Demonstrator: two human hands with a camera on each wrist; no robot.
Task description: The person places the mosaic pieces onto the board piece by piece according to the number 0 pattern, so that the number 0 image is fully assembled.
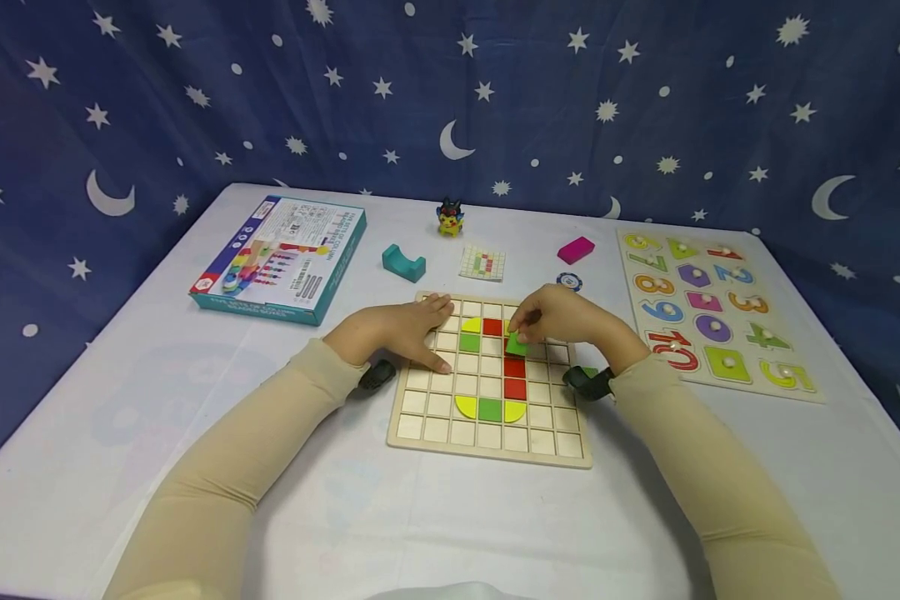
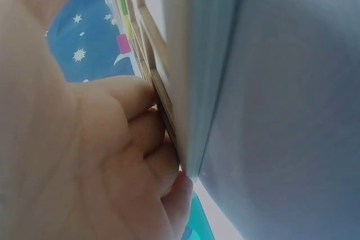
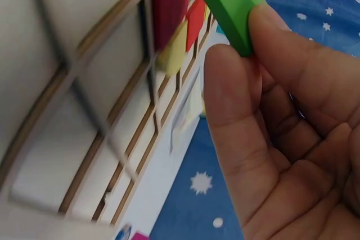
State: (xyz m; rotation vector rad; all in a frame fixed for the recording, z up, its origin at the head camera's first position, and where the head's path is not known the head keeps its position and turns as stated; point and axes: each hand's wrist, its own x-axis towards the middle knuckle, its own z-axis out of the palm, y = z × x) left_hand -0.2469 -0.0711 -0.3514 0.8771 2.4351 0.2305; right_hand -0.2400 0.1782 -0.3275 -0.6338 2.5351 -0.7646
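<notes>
A wooden grid board [image 1: 487, 455] lies on the table with coloured pieces in its cells. Red square tiles [image 1: 515, 389], yellow quarter-circle pieces [image 1: 466, 406] and green square tiles [image 1: 490, 409] form a loose ring there. My left hand [image 1: 405, 329] rests on the board's left side, fingers and thumb spread across the rim and cells. Between thumb and forefinger, my right hand [image 1: 566, 317] pinches a green square tile [image 3: 230, 4]. That tile is tilted over the upper right of the ring, partly covering a red tile and a yellow piece in the head view.
Behind the board lie a pattern card [image 1: 483, 263], a teal curved block [image 1: 403, 263], a figurine [image 1: 450, 217], a magenta block [image 1: 576, 250] and a round chip [image 1: 569, 282]. A game box [image 1: 281, 258] sits left, a number puzzle [image 1: 708, 312] right. A green piece [image 1: 589, 372] shows by the right wrist.
</notes>
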